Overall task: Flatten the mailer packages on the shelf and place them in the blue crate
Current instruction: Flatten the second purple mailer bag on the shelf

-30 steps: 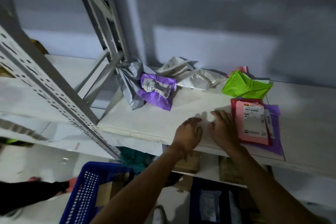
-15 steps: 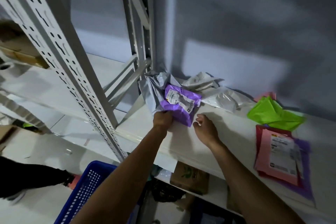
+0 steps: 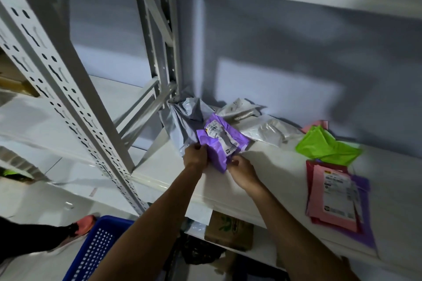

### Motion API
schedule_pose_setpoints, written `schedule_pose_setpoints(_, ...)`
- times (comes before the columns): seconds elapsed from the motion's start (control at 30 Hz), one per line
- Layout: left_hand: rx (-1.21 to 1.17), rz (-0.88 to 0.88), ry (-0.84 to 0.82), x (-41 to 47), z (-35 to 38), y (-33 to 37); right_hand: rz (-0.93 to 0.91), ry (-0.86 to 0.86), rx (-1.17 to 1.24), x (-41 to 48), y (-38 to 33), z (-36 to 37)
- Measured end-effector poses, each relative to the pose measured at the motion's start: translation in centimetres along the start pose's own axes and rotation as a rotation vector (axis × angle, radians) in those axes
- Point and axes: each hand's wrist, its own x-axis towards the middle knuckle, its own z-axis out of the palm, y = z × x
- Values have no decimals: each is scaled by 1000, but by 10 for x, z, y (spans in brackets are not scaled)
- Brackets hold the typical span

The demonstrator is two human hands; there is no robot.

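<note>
I have the purple mailer (image 3: pixel 222 141) pinched at its near edge — my left hand (image 3: pixel 195 156) closed on its left corner, my right hand (image 3: pixel 241 169) closed on the right — on the shelf (image 3: pixel 269 173). It's still puffy, not yet flattened. Right of it a flat stack (image 3: pixel 334 191) of pink and purple mailers looks done; behind it the grey mailer (image 3: pixel 185 118), silvery ones (image 3: pixel 269 130) and a crumpled green mailer (image 3: pixel 326 147) remain. The blue crate (image 3: pixel 98 248) sits below it, to the left — contents unseen — with the rack upright (image 3: pixel 68 89) beside my path down.
</note>
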Motion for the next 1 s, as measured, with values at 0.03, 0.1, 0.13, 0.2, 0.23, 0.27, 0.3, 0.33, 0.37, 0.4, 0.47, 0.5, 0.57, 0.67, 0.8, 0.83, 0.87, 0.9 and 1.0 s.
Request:
schedule_pose_setpoints(0.03, 19, 14, 12, -4, -1, 3, 4, -12, 35, -4, -1, -1)
schedule_pose_setpoints(0.1, 39, 30, 28, -9, -2, 5, 13, -30, 99, -8, 0, -4)
schedule_pose_setpoints(0.13, 32, 37, 35, -10, -3, 4, 7, -33, 119, -10, 2, -6)
schedule_pose_setpoints(0.2, 8, 46, 41, -8, -6, -2, -33, -14, 102, -14, 7, -13)
schedule_pose_setpoints(0.23, -3, 47, 28, -8, -7, -5, -52, 19, 75, -17, 9, -19)
schedule_pose_setpoints(0.27, -18, 53, 14, -9, -9, -8, -75, 66, 41, -20, 10, -25)
schedule_pose_setpoints(0.3, -27, 67, 3, -11, -11, -10, -89, 128, 1, -24, 12, -33)
schedule_pose_setpoints(0.33, -35, 85, -1, -13, -12, -13, -104, 206, -29, -26, 14, -39)
schedule_pose_setpoints(0.37, -44, 111, -2, -19, -13, -13, -119, 286, -48, -29, 16, -46)
schedule_pose_setpoints(0.4, -53, 129, -10, -25, -12, -14, -139, 353, -44, -31, 18, -52)
schedule_pose_setpoints(0.47, -62, 178, -44, -45, -9, -10, -168, 399, 3, -36, 20, -63)
schedule_pose_setpoints(0.5, -48, 213, -64, -55, -6, -9, -171, 382, 21, -39, 21, -67)
schedule_pose_setpoints(0.57, -4, 294, -116, -74, 4, -6, -170, 330, 49, -46, 24, -72)
schedule_pose_setpoints(0.67, 72, 382, -202, -97, 22, -6, -168, 376, 23, -54, 35, -75)
schedule_pose_setpoints(0.8, 175, 482, -318, -119, 42, -6, -115, 450, 10, -63, 54, -81)
schedule_pose_setpoints(0.83, 184, 508, -335, -123, 46, -5, -109, 468, 23, -65, 58, -84)
schedule_pose_setpoints(0.87, 186, 526, -338, -125, 48, -4, -113, 493, 34, -66, 59, -86)
schedule_pose_setpoints(0.9, 193, 547, -336, -129, 50, 0, -112, 517, 52, -68, 61, -89)
schedule_pose_setpoints(1.0, 253, 678, -301, -134, 53, 8, -118, 560, 82, -75, 62, -100)
